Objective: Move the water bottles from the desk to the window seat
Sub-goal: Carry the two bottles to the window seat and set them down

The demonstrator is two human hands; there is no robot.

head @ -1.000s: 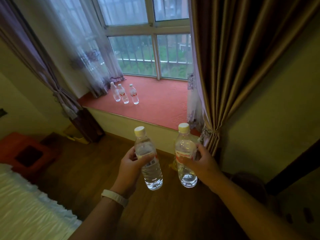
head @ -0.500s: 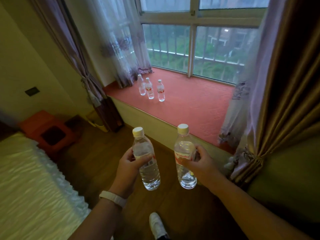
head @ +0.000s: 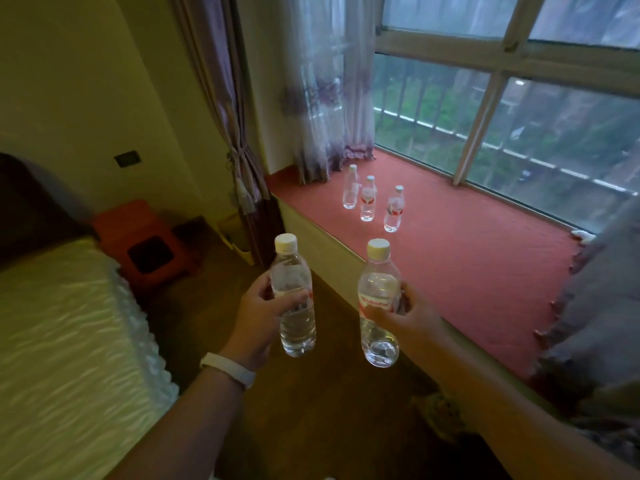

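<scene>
Red window seat (head: 467, 268), three water bottles (head: 367, 200) upright, close together

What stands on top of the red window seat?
Three water bottles stand upright on the window seat, near the sheer curtain. The right-hand curtain hides its end there.

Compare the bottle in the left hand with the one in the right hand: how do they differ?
Left bottle shows its clear side; right bottle turns its red-lettered label to the camera. Left bottle leans slightly; right bottle stands near upright. Both are capped, clear, and held at mid-body, not yet on the seat.
</scene>
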